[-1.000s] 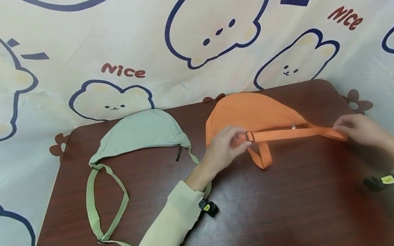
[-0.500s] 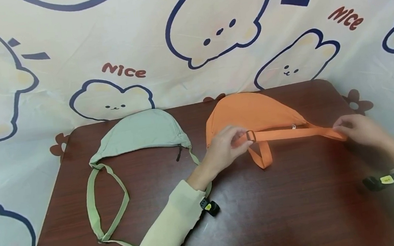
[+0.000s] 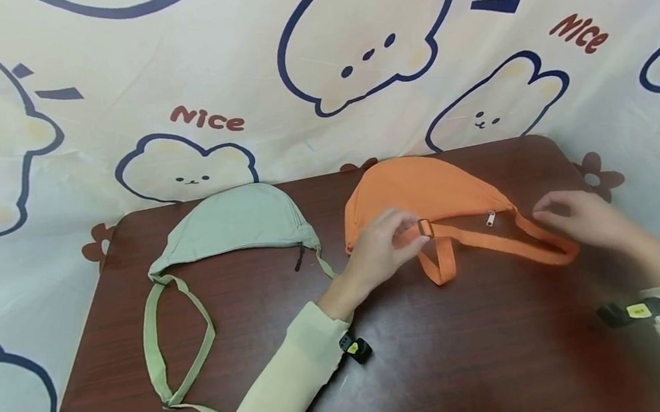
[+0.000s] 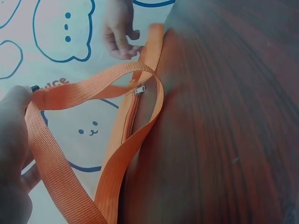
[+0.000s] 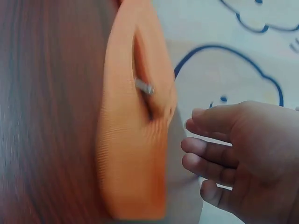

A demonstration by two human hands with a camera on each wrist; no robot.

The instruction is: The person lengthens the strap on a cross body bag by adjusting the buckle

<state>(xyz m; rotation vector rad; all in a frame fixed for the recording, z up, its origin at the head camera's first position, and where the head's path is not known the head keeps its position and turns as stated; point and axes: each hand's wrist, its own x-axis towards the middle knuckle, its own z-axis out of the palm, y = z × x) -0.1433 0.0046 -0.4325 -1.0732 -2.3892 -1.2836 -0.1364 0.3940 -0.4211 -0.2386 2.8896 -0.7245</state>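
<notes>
An orange waist bag (image 3: 418, 186) lies toward the back right of the table, its zipper pull (image 3: 491, 218) hanging at the front edge. My left hand (image 3: 379, 248) pinches the orange strap beside its dark slider buckle (image 3: 425, 228). From there the orange strap (image 3: 509, 245) sags in a loop to the right, and a smaller loop hangs below the buckle. My right hand (image 3: 579, 217) hovers just beyond the strap's right end, apart from it. In the right wrist view its fingers (image 5: 210, 156) are relaxed, with nothing between them.
A pale green waist bag (image 3: 235, 222) lies on the left of the dark wooden table (image 3: 444, 368). Its green strap (image 3: 153, 345) trails toward the front, partly behind my left forearm. A cartoon-printed cloth (image 3: 316, 73) hangs behind the table.
My right hand has let go of the orange strap and moved slightly left. The strap, taut before, now droops onto the table. My left hand still holds near the buckle, shifted slightly right.
</notes>
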